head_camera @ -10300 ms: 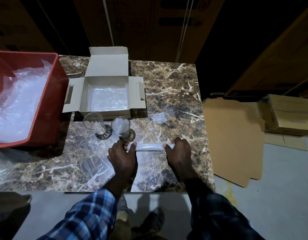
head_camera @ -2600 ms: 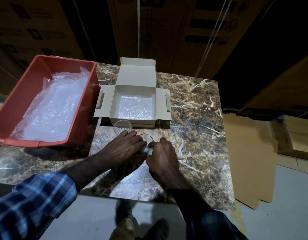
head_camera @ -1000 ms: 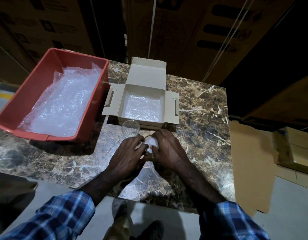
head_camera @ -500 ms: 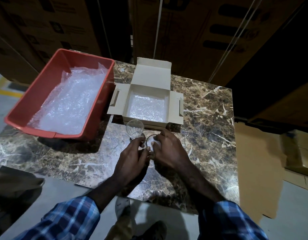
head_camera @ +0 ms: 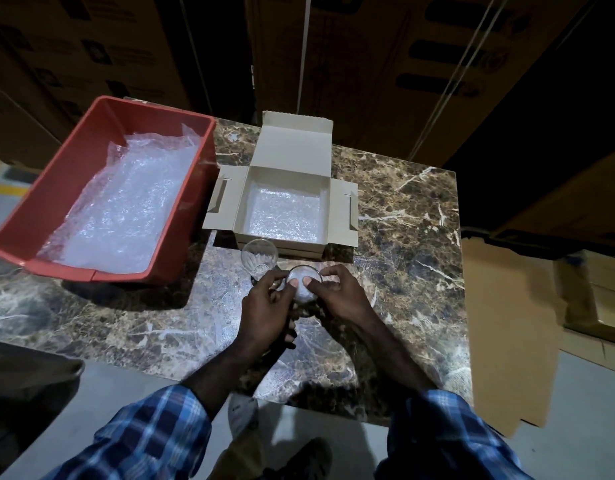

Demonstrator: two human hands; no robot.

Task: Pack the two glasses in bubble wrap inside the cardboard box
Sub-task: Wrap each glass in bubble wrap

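- Marble table [head_camera: 403,237], brown with pale veins, carries all the working items.
- Cardboard box [head_camera: 285,168] stands open at the far middle of the table, lid tipped back and both side flaps spread flat; a sheet of bubble wrap lining [head_camera: 287,214] covers its floor.
- First glass [head_camera: 304,284] stands upright on the table just in front of the box, its bowl stuffed with white bubble wrap.
- Left hand [head_camera: 268,313] curls around the near left side of this glass, its thumb pressing into the wrap at the mouth.
- Right hand [head_camera: 337,296] curls around the right side of the same glass, its thumb likewise pressing on the wrap, with the other fingers bent over the rim's far edge.
- Second glass [head_camera: 259,256] stands upright just left of the first, touching or nearly touching the box's front wall; whether it holds any wrap cannot be told.
- Red bin [head_camera: 50,188] sits at the table's left end, well apart from the glasses, and holds loose bubble wrap sheets [head_camera: 122,209].
- Blue plaid sleeves [head_camera: 150,434] cover both forearms.
- Flat cardboard [head_camera: 507,323] lies on the floor to the right of the table.
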